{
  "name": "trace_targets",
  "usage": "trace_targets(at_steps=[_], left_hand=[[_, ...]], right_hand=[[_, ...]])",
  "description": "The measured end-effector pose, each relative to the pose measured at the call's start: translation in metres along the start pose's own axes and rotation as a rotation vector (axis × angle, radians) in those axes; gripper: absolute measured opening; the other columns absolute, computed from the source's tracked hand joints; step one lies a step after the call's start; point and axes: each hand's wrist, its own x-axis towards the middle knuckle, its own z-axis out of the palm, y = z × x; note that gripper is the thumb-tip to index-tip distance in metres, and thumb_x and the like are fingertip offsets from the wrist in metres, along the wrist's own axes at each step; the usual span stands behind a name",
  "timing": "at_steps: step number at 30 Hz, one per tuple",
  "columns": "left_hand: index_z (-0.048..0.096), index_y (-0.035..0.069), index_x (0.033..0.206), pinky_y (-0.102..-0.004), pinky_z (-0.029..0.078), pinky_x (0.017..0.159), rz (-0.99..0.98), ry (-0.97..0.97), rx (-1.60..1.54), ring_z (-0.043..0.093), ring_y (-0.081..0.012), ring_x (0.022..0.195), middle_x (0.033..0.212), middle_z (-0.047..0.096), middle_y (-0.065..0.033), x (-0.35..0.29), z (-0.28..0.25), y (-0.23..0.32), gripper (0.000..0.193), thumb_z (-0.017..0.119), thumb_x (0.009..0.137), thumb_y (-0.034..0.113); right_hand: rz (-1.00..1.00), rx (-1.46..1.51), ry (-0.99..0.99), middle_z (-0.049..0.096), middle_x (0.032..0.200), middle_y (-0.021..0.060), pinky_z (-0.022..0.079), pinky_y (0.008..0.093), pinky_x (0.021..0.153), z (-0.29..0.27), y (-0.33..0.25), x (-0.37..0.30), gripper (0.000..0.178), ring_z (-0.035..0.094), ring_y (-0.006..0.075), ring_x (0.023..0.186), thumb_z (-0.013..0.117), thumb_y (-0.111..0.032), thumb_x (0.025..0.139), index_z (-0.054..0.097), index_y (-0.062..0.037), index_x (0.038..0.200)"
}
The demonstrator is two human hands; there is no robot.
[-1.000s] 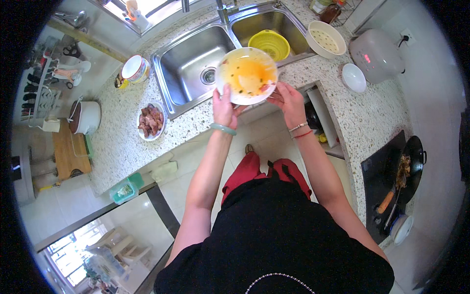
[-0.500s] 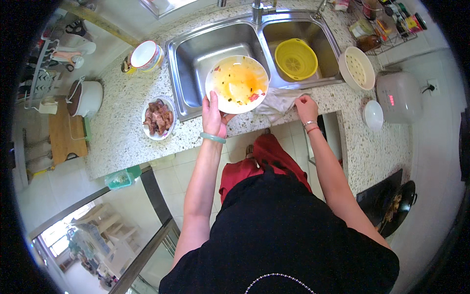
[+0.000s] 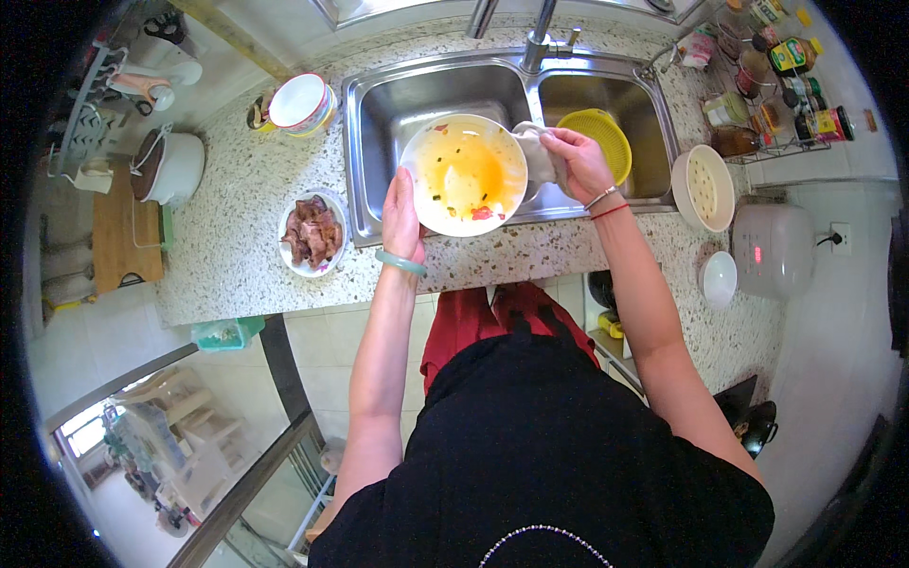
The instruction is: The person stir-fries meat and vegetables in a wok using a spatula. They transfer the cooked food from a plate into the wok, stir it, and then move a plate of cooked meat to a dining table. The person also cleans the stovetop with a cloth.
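Observation:
My left hand point(image 3: 403, 216) grips the lower left edge of a white bowl point(image 3: 465, 176). Orange, oily broth with green and red bits lies in the bowl, held over the near edge of the left sink basin point(image 3: 383, 118). A pale cloth point(image 3: 541, 157) is pinched in my right hand point(image 3: 579, 163); it hangs right beside the bowl's right rim, and I cannot tell whether it touches. Behind my right hand, a yellow colander point(image 3: 602, 135) stands in the right basin, partly hidden.
A plate of raw-looking meat pieces point(image 3: 313, 235) rests left of the sink, with stacked bowls point(image 3: 300, 102) behind. On the right are a cream strainer basket point(image 3: 703, 188), a small white bowl point(image 3: 719, 280) and a rice cooker point(image 3: 774, 250). The faucet point(image 3: 538, 47) rises behind the basins.
My right hand has lifted the cloth off the counter edge and brought it to the bowl's right rim. The bowl stays in my left hand. The whole view has shifted slightly.

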Motion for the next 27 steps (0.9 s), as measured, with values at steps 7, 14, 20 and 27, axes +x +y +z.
trace_targets(at_steps=[7,14,20,27], left_hand=[[0.046,-0.003,0.126,-0.03,0.046,0.088,-0.066,-0.057,0.046,0.056,-0.0183,0.106,0.118,0.056,-0.013,0.022,-0.016,0.028,0.057,0.046,0.093,0.043],[0.052,-0.005,0.119,-0.0248,0.044,0.085,-0.064,-0.098,0.153,0.057,-0.0138,0.097,0.109,0.061,-0.0108,0.044,-0.03,0.049,0.058,0.05,0.09,0.046],[0.052,-0.004,0.12,-0.0256,0.046,0.084,-0.103,-0.223,0.253,0.058,-0.0138,0.098,0.11,0.06,-0.0104,0.053,-0.041,0.063,0.057,0.048,0.092,0.046],[0.055,-0.001,0.116,-0.0237,0.046,0.082,-0.094,-0.27,0.318,0.058,-0.0107,0.093,0.105,0.062,-0.0063,0.059,-0.049,0.062,0.053,0.049,0.091,0.045]], right_hand=[[-0.333,-0.697,0.082,0.063,0.073,-0.0017,0.043,0.0187,0.057,0.039,-0.015,0.026,0.017,0.052,0.0033,0.063,0.069,-0.016,0.079,0.068,-0.0017,0.089],[-0.441,-0.942,-0.016,0.065,0.073,0.0039,0.045,0.0222,0.058,0.072,-0.022,0.049,0.017,0.055,0.0073,0.063,0.068,-0.018,0.079,0.068,-0.0039,0.088],[-0.449,-1.101,-0.28,0.058,0.079,0.0024,0.045,0.0249,0.063,0.111,-0.044,0.052,0.014,0.054,0.0123,0.069,0.066,-0.019,0.079,0.068,-0.0059,0.085],[-0.474,-1.18,-0.551,0.054,0.079,0.0004,0.043,0.0217,0.064,0.14,-0.054,0.049,0.007,0.052,0.0092,0.071,0.065,-0.01,0.079,0.066,-0.0046,0.083]])
